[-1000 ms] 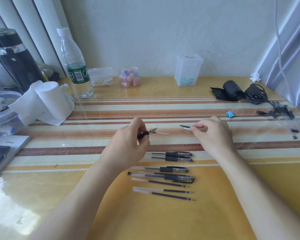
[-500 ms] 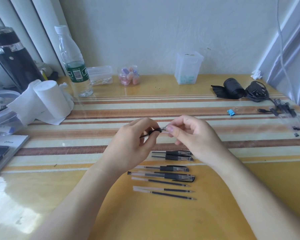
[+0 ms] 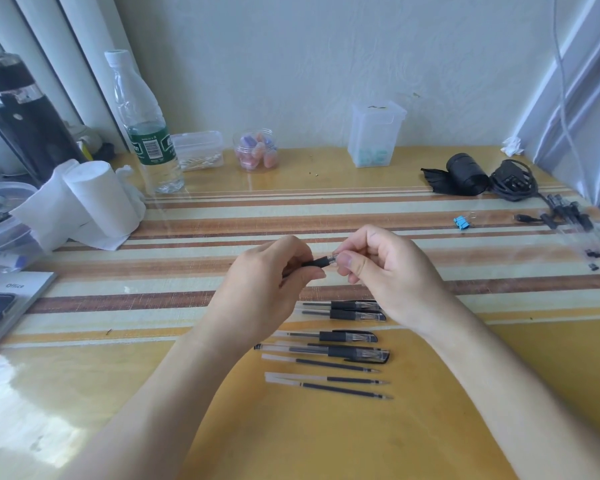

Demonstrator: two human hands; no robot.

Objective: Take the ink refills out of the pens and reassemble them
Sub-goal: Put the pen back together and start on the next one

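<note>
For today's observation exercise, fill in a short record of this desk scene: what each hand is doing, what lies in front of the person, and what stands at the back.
left hand: grips the black grip section of a pen
right hand: pinches the pen's clear tip end
hands: meet above the striped table
capped pens: four, lying below the hands
loose refills: three, nearest the person
back left: water bottle, paper roll
back right: black cable bundle, blue binder clip
</note>
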